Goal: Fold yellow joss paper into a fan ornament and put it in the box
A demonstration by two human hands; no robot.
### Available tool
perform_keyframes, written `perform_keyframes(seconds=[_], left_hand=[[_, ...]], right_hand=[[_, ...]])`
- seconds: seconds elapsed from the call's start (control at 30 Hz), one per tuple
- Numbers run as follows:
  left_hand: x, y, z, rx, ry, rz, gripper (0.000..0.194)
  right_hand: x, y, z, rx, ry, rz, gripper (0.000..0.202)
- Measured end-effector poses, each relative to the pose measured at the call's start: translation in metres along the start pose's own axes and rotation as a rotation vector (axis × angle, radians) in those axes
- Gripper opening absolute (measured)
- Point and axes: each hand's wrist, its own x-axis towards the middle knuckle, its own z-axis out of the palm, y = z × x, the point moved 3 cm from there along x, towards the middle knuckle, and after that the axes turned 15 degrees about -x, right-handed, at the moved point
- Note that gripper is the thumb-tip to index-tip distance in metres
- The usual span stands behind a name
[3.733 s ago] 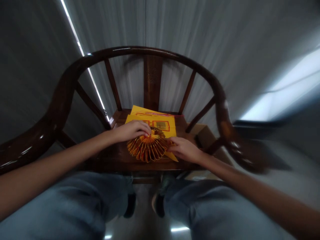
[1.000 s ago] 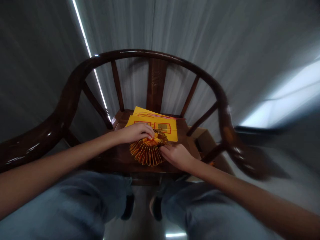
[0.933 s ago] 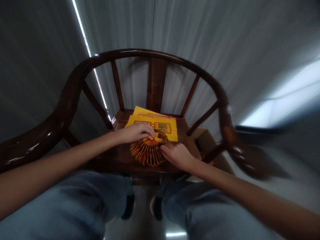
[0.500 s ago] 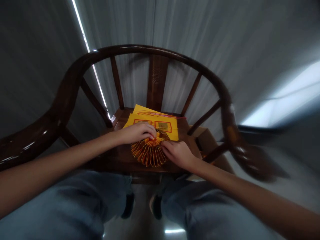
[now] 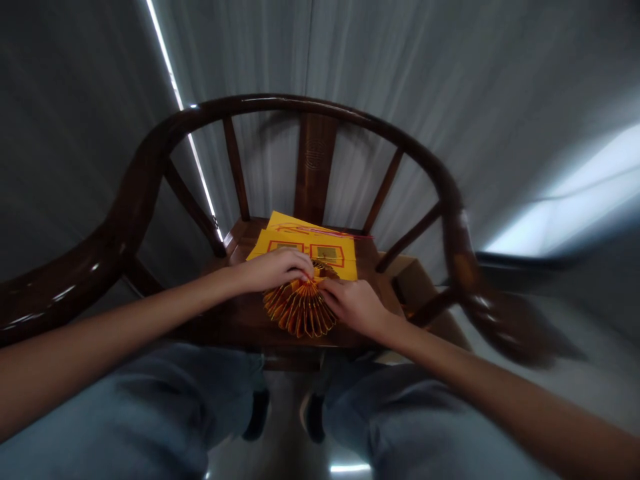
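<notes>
A pleated orange and gold paper fan, spread in a rounded shape, rests near the front of the wooden chair seat. My left hand has its fingers closed on the fan's upper middle, by a bit of red. The fingers of my right hand pinch the fan's upper right edge. Behind the fan lie yellow paper sheets with red frames and gold squares. Thin red and pink strings lie across the back of the sheets.
A dark curved chair rail with spindles rings the seat at the back and both sides. Beyond the right side of the seat stands a cardboard box. Grey curtain-like panels rise behind the chair.
My right fingers have shifted slightly left, closer to my left fingertips at the fan's middle. The fan stays in both hands.
</notes>
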Motion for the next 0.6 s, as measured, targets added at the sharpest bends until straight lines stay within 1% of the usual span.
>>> perform_keyframes(seconds=[0.37, 0.6], left_hand=[[0.0005, -0.0038, -0.0003, -0.019, -0.049, -0.015, 0.017], [0.0017, -0.0042, -0.0018, -0.019, -0.07, -0.011, 0.017]], right_hand=[[0.0012, 0.0009, 0.0007, 0.156, 0.023, 0.001, 0.016], [0.0009, 0.0015, -0.0004, 0.16, 0.017, 0.0, 0.013]])
